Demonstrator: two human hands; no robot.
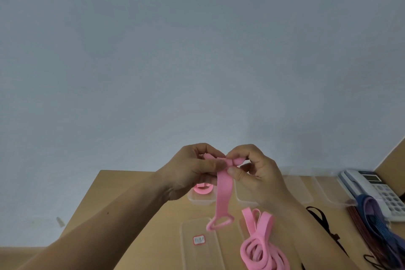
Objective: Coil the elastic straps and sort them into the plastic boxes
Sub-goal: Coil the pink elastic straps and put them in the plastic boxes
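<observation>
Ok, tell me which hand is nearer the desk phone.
Right. The right hand holds the pink strap with the phone off to its right on the table; the left hand pinches the same strap on the far side, further from the phone.

A row of boxes [304, 190] stood along the far side of the worktop [131, 204], and a coiled strap [202, 188] lay in the leftmost box [200, 200]. Nearer lay a flat lid [190, 256], with a heap of straps [258, 247] just right of it. A telephone [372, 188] sat far right, a bundle of straps [372, 215] draped over its near end. Above the leftmost box, the left hand [192, 171] and right hand [258, 171] pinched a hanging strap [222, 193].
</observation>
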